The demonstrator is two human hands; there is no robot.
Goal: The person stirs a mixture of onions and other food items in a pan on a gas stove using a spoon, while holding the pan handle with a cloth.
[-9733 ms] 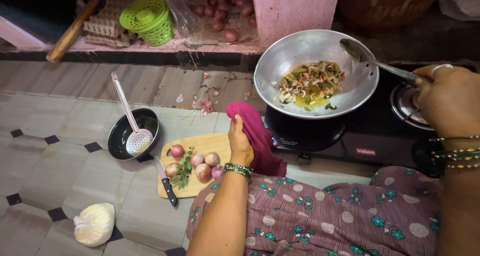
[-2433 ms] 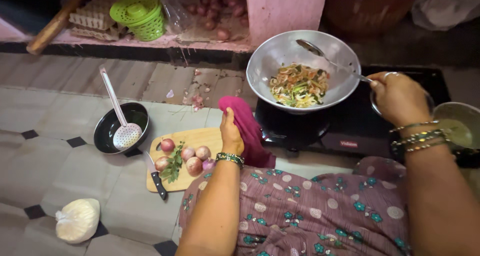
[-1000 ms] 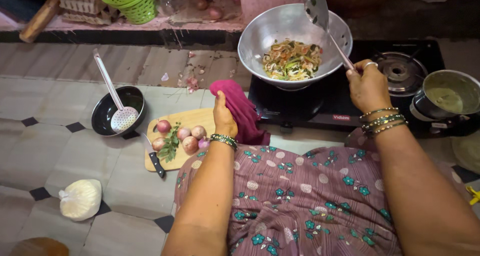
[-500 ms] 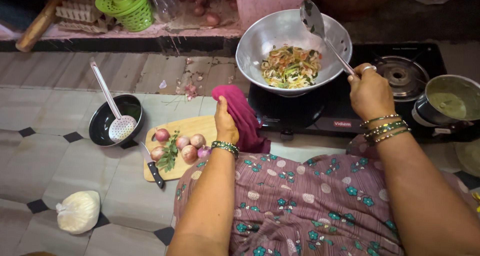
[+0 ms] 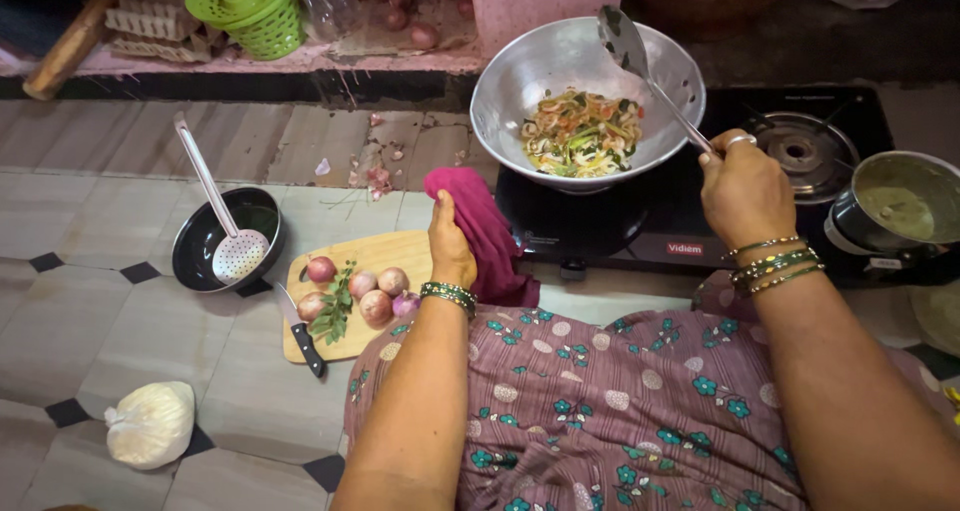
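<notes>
right hand [image 5: 745, 186] fisted round ladle [image 5: 650, 71] handle, ladle bowl lifted over far rim of wok [image 5: 585, 101], wok sits on stove [image 5: 700, 221] with chopped veg inside; left hand [image 5: 452, 246] flat, fingers together, resting on pink cloth [image 5: 485, 231], holding nothing; onions [image 5: 360, 291] + knife [image 5: 300, 326] on board [image 5: 370, 256] left of it

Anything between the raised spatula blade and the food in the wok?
Nothing visible. The right hand holds the spatula, blade lifted over the far rim of the wok; the stir-fry below lies uncovered.
</notes>
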